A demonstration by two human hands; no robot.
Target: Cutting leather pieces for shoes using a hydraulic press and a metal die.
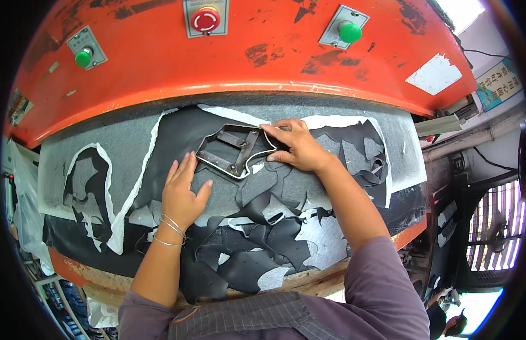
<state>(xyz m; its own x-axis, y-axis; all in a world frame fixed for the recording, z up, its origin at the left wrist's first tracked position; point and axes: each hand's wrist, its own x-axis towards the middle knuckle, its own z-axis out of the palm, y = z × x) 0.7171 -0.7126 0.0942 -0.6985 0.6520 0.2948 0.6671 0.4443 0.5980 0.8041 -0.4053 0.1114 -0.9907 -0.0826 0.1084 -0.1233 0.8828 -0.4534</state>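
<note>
A metal cutting die (235, 148), its edge curved and its inside crossed by flat bars, lies on a sheet of black leather-like material (178, 133). My right hand (297, 144) grips the die's right end, the thumb below and the fingers along its upper edge. At the die's left end my left hand (186, 190) rests with its fingers stretched out, the fingertips touching or very near the rim; thin bangles circle that wrist. Cut-out gaps in the sheet show the grey cutting board (217, 192) under the die's lower side.
Black cut pieces and scraps (246, 266) pile up toward me. An orange press machine (263, 62) spans the far side, with a red stop button (205, 20) and green buttons (349, 32) on its front. A fan (495, 232) stands at the right; another person (444, 320) is at lower right.
</note>
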